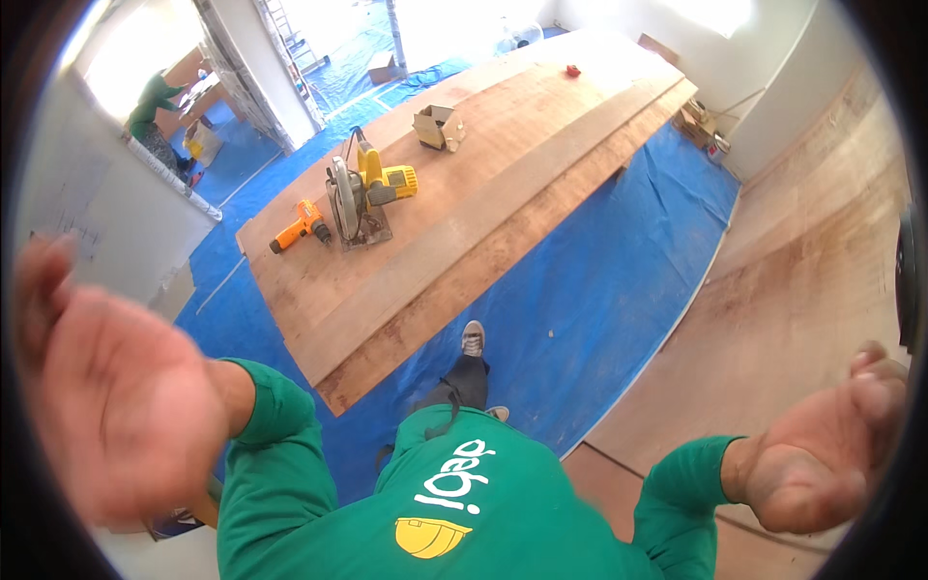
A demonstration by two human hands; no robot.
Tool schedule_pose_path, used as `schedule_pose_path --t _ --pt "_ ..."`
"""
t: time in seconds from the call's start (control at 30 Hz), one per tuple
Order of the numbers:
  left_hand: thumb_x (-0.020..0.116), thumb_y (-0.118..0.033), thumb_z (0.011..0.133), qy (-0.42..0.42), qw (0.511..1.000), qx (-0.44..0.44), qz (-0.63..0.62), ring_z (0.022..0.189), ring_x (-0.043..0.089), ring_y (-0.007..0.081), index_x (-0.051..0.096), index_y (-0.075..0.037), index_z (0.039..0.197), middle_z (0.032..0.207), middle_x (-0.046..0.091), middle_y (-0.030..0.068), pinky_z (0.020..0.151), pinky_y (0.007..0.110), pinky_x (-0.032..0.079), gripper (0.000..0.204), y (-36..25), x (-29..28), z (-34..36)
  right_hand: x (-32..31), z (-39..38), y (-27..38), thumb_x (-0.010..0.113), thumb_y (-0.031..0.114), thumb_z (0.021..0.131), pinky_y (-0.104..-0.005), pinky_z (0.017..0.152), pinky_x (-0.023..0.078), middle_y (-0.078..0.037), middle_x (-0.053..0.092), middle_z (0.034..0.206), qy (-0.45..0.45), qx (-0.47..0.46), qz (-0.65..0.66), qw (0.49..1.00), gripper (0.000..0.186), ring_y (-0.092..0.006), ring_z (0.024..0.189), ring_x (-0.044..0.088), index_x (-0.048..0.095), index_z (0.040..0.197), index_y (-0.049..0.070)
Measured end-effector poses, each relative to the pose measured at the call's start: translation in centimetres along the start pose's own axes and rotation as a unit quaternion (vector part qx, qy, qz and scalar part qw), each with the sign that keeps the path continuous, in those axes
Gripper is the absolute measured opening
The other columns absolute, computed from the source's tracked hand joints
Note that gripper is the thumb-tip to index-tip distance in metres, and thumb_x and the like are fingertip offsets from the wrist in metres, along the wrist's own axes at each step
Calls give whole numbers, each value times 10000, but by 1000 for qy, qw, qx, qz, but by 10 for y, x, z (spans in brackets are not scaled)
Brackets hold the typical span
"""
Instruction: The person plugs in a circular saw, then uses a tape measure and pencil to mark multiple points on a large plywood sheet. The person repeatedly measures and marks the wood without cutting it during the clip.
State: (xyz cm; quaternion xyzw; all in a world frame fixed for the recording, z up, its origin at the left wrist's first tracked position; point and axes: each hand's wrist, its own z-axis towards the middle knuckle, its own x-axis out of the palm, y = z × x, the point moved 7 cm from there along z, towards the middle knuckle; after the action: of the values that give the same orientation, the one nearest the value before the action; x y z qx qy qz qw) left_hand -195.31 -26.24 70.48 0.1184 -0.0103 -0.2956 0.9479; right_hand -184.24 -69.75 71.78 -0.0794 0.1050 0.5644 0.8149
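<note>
Head view, looking down over own green shirt (464, 503) at a stack of long wooden boards (483, 193) lying on blue floor sheeting (599, 290).

Containers: one small open cardboard box (438, 126) on the boards, past the saw toward the far end; contents too small to tell. One more cardboard box (384, 66) on the blue sheeting beyond the boards' far left side, contents not visible.

Counts: one yellow circular saw (362, 193) on the boards, mid-left. One orange drill (300, 227) just beside the saw, on its left, lying on its side. One small red item (572, 71) near the boards' far end. At least three boards overlapping lengthwise. One other person in green (150, 106) well apart, past the boards' near left corner, by a doorway.

Hands: left hand (116, 406) raised close to the camera, palm open toward it, fingers spread and released, blurred, holding nothing. Right hand (822, 454) out at the right, palm up, fingers loosely curled, released, empty. Both hands well apart from the saw and drill, touching nothing. One shoe (473, 338) visible just off the boards' near edge.
</note>
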Motion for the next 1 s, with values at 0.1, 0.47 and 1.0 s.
schedule_pose_path --t 0.1,0.47,1.0 --pt "549 -298 1144 68 956 -273 84 1261 682 284 712 9 1352 1348 720 207 1121 395 525 404 86 51 -75 33 -36 -49 629 508 1067 -414 939 486 -125 664 1067 -14 180 -100 978 571 -264 969 596 665 1253 -30" --pt "851 -431 947 297 613 -671 292 1396 599 453 457 83 1543 1481 598 345 1194 551 472 881 315 235 -529 192 -108 -228 736 156 1014 -336 913 476 -44 628 982 192 425 14 885 544 -151 911 579 597 1506 -30" --pt "732 -27 875 281 539 -755 246 1380 639 489 369 35 1689 1498 632 358 1172 504 520 893 360 232 -562 369 -211 -380 746 -3 994 -294 752 533 -50 692 963 415 580 106 693 473 -126 859 647 642 1456 8"
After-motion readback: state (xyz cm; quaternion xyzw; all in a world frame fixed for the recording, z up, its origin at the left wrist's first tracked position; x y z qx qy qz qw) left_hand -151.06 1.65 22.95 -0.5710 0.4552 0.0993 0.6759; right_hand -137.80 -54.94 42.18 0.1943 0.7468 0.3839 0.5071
